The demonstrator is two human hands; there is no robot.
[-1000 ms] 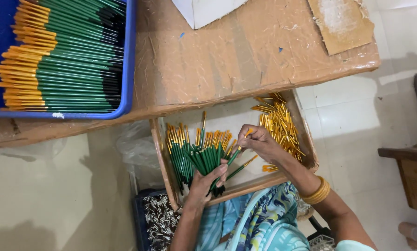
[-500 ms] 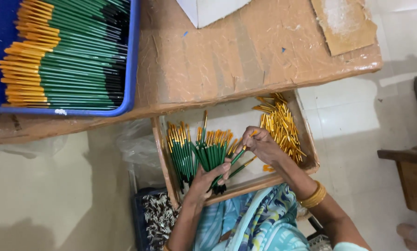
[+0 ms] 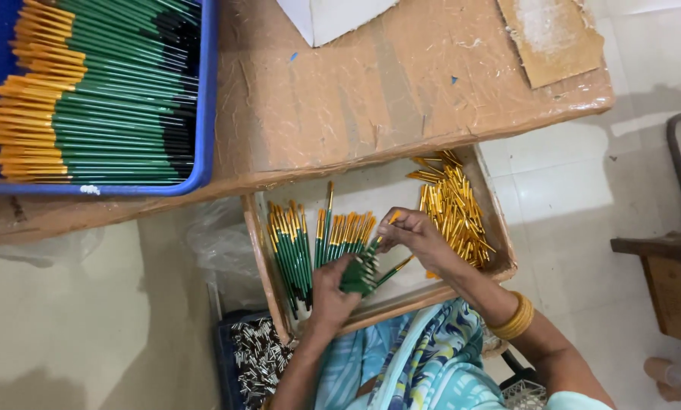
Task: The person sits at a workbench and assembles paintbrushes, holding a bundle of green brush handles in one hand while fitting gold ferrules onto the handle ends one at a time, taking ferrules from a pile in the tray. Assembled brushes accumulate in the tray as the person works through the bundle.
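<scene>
Holding a fanned bunch of green brushes over the shallow wooden tray, your left hand is closed round their lower ends. Your right hand pinches the gold end of one brush, fingers nearly shut. Brushes look light, stiff, smooth and likely to slip; grip mid-handle, not the tips. Loose gold caps lie just beside.
</scene>
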